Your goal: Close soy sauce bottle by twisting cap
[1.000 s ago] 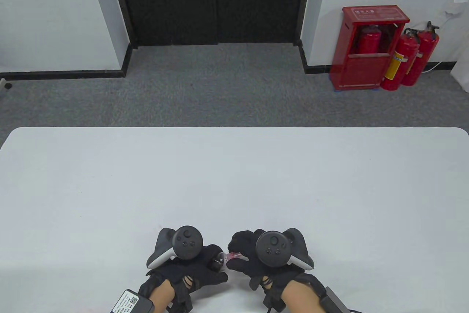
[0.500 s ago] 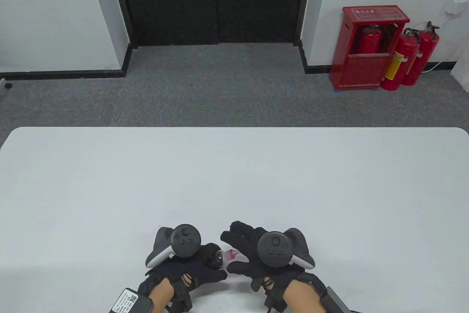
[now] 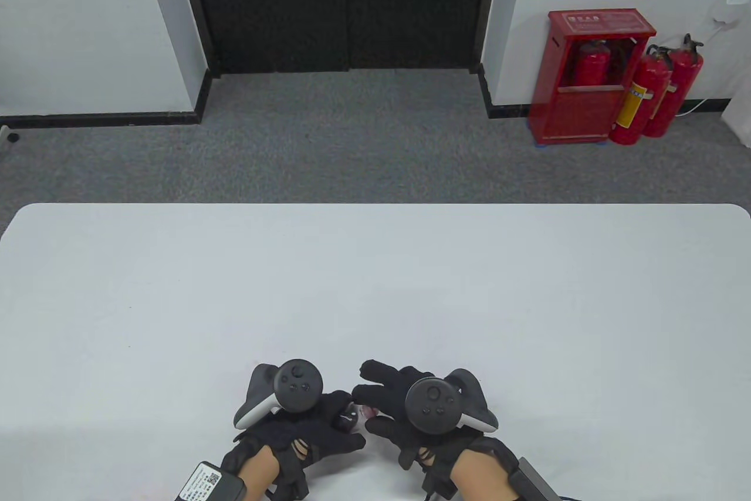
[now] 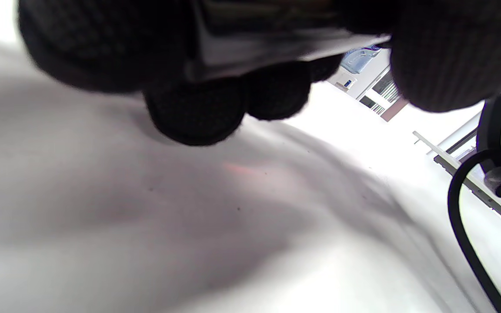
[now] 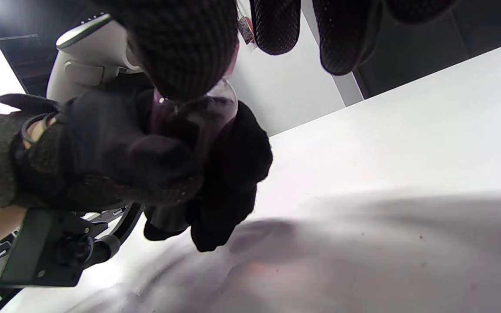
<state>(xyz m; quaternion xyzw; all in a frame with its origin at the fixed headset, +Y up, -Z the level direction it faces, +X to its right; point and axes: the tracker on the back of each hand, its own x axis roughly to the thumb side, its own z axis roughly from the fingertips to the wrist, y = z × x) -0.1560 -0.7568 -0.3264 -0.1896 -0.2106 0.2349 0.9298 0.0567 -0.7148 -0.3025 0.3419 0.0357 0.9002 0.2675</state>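
I have both hands low at the near edge of the white worktop (image 3: 375,290), close together. My left hand (image 3: 305,427), in its black sensor glove, is wrapped around the small clear glass soy sauce bottle filled with dark liquid (image 5: 198,119); the fingers curl round its body and it is held clear of the worktop surface, tipped toward my right side. In the table view only a dark bit of the bottle shows between the gloves. My right hand (image 3: 396,407) is at the bottle's mouth: its thumb and fingertips (image 5: 185,48) are closed on the small red cap (image 3: 368,410), which shows only as a sliver of red, while the other fingers are spread loosely. The left wrist view is too blurred to add much.
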